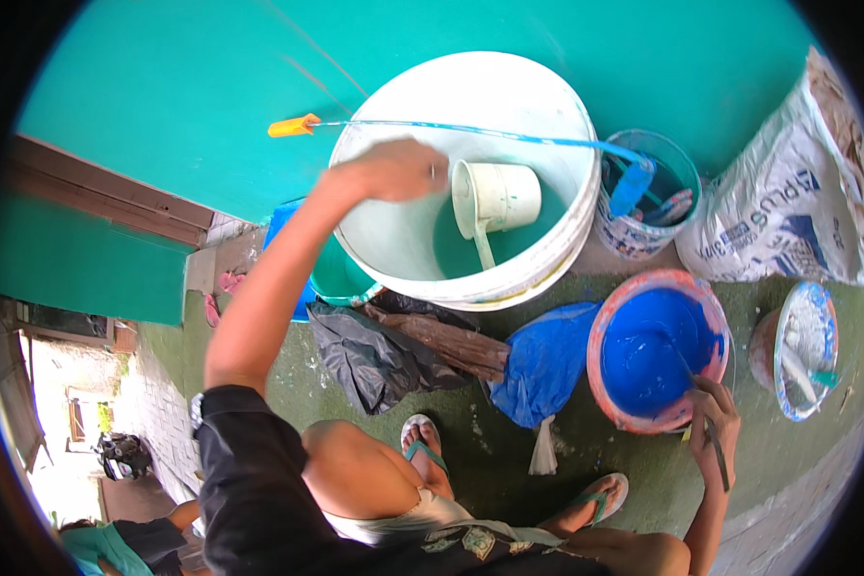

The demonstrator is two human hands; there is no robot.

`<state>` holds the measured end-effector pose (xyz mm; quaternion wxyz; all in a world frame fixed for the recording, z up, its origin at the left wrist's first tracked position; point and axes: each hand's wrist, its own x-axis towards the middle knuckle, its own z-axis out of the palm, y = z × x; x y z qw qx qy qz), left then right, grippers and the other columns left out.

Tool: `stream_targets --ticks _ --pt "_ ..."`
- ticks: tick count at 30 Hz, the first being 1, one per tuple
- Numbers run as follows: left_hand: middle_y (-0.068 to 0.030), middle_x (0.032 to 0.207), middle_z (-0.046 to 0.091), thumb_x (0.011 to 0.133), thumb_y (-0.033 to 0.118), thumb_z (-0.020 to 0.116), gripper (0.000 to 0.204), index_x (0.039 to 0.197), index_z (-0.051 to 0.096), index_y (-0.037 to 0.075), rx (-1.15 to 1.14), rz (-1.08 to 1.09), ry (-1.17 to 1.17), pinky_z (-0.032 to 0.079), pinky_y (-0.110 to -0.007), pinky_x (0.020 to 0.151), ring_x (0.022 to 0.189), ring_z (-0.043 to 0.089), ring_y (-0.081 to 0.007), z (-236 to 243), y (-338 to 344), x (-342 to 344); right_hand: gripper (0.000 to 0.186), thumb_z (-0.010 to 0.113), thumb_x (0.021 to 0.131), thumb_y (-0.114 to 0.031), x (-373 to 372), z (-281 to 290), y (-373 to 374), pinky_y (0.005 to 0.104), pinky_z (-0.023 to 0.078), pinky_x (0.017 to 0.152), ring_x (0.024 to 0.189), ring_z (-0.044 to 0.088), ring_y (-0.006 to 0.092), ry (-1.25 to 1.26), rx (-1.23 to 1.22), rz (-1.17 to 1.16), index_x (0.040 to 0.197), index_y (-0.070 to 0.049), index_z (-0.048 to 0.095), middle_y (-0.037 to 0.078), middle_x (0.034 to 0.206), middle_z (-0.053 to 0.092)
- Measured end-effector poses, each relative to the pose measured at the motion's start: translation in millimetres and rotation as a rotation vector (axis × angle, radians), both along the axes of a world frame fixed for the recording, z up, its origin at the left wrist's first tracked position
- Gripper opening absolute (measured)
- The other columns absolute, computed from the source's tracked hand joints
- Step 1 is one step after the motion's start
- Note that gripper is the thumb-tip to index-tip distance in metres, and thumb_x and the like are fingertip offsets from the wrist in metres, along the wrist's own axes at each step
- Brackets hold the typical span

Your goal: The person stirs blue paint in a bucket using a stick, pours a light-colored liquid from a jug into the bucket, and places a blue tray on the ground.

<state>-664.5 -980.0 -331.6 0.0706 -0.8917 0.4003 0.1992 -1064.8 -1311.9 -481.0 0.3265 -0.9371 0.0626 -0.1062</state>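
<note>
While the stick (716, 453) meets paint (638, 336), right fingers (710, 400) grip its middle.

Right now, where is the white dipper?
In the head view, the white dipper is at upper middle, inside the big white bucket, just to the right of the left hand.

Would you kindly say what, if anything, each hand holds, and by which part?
Right hand: a thin tool, held by its dark handle. Left hand: too blurred to tell.
</note>
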Motion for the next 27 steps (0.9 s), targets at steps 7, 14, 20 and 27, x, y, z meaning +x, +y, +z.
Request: stream_targets --ticks 7,14,20,27 --pt "-0.0138 0.085 0.073 0.091 0.056 0.057 0.053 0.093 0.076 0.006 0.392 -0.002 0.137 0.053 -0.045 0.076 0.084 0.071 -0.0317 -87 -17 38 0.011 0.061 0.083 0.006 -10 30 12 0.041 0.053 0.075 0.084 0.068 0.0379 0.092 0.169 -0.025 0.09 0.0 0.066 0.02 0.094 0.069" --pt "-0.0096 0.082 0.073 0.096 0.063 0.051 0.061 0.095 0.076 0.007 0.435 0.232 0.345 0.056 -0.039 0.071 0.085 0.072 -0.021 -133 -20 49 0.025 0.059 0.08 0.013 14 -3 4 0.0386 0.055 0.075 0.087 0.07 0.0347 0.008 -0.026 0.017 0.098 -0.003 0.066 0.018 0.1 0.071" --pt "-0.0131 0.104 0.074 0.099 0.05 0.055 0.052 0.121 0.07 0.005 0.233 0.34 0.66 0.06 -0.039 0.078 0.09 0.071 -0.0189 -148 0 36 0.026 0.062 0.073 0.012 -23 18 2 0.0389 0.057 0.072 0.081 0.071 0.0325 0.069 0.11 -0.104 0.092 -0.004 0.068 0.015 0.097 0.071" --pt "-0.017 0.127 0.068 0.101 0.029 0.062 0.049 0.138 0.057 -0.004 -0.125 0.922 0.935 0.057 -0.036 0.092 0.104 0.071 -0.019 -138 -4 12 0.033 0.063 0.072 0.014 -26 -19 4 0.0375 0.058 0.073 0.087 0.072 0.0313 -0.06 0.203 -0.053 0.098 -0.005 0.072 0.017 0.108 0.071"
